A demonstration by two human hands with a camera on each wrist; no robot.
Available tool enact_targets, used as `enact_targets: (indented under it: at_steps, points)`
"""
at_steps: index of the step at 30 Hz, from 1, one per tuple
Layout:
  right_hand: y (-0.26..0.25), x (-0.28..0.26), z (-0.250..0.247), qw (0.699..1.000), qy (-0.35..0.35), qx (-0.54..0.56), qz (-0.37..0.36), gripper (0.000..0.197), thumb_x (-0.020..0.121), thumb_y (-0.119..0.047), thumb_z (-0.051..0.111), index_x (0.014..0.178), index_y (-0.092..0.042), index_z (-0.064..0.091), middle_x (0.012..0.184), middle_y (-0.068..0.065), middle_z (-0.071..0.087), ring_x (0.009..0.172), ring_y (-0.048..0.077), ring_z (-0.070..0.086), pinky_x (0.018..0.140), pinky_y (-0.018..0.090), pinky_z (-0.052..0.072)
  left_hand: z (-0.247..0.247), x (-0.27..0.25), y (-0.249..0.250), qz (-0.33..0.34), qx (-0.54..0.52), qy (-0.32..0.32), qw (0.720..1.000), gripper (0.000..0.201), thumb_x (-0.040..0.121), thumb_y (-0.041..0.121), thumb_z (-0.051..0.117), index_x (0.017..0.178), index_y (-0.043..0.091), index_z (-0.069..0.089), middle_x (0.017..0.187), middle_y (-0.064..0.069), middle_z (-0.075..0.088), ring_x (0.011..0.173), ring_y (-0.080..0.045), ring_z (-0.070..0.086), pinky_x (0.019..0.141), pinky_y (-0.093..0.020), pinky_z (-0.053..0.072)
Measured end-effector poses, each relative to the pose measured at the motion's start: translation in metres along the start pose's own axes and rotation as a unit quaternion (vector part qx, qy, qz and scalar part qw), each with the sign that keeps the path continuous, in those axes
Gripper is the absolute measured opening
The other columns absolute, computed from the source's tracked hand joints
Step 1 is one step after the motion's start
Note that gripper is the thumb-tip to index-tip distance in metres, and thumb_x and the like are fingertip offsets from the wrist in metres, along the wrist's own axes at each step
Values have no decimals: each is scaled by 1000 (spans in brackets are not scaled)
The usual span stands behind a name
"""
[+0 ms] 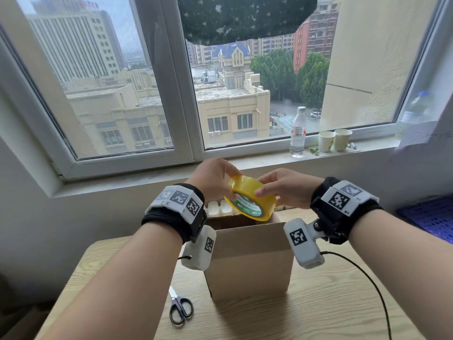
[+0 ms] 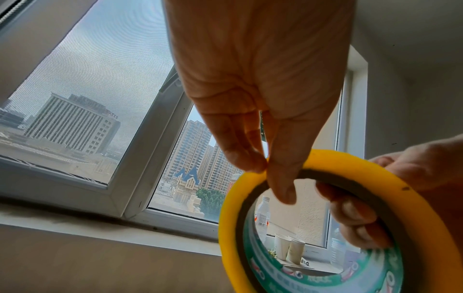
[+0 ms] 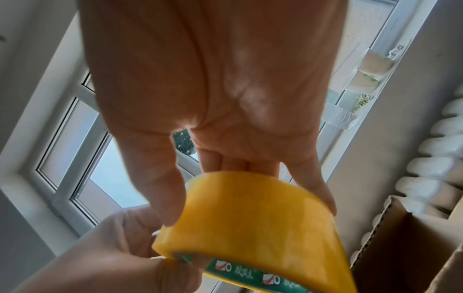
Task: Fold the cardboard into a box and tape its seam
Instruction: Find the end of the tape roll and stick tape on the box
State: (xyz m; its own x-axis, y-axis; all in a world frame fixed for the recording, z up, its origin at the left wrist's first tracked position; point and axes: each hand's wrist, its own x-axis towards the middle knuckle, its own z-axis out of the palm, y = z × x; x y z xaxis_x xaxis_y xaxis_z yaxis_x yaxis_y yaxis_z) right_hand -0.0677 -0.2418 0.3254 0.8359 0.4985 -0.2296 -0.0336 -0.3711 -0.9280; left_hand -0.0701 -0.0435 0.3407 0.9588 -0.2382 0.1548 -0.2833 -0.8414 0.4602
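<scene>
A brown cardboard box stands upright on the wooden table, its top open toward the window. Above it both hands hold a roll of yellow tape with a green printed core. My left hand pinches the roll's rim between thumb and fingertips. My right hand grips the other side, thumb on the outer face of the tape roll and fingers curled into the core. The box's edge shows below the roll.
Black-handled scissors lie on the table left of the box. A white radiator stands behind it. On the windowsill are a water bottle and two paper cups. A blue crate sits at right; a black cable trails from my right wrist.
</scene>
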Motion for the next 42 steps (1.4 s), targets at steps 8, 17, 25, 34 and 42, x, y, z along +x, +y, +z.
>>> enact_targets:
  at_steps: [8,17,25,34,42]
  points:
    - [2,0,-2,997,-19,-65,-40,46,64,-22,80,107,-10,71,108,14,72,106,31,66,102,46,46,-2,1,-6,10,-55,45,997,51,66,13,83,114,27,71,111,11,71,75,4,60,81,-21,49]
    - [-10,22,10,944,235,-214,-85,33,74,-41,76,93,-13,71,86,5,70,79,21,67,73,35,54,0,8,22,-6,-20,151,988,12,81,20,71,91,20,79,84,5,75,78,-8,66,79,-29,56]
    - [-13,20,19,907,264,-314,-96,30,73,-41,75,65,-20,55,64,-4,54,62,12,52,57,26,35,-3,6,32,-62,44,126,989,12,82,15,66,77,16,77,83,-4,74,86,-21,66,82,-33,54]
    - [-16,18,24,877,241,-403,-102,29,77,-42,72,72,-19,55,71,-8,51,75,15,53,67,28,37,0,16,32,-86,129,91,984,11,80,14,65,88,11,72,87,-7,70,87,-26,65,81,-38,56]
    - [-19,17,25,863,231,-438,-101,34,79,-40,72,65,-25,44,69,-9,48,74,15,50,67,27,34,5,21,28,-87,160,81,980,17,80,25,68,92,14,70,88,-5,69,86,-24,65,80,-38,56]
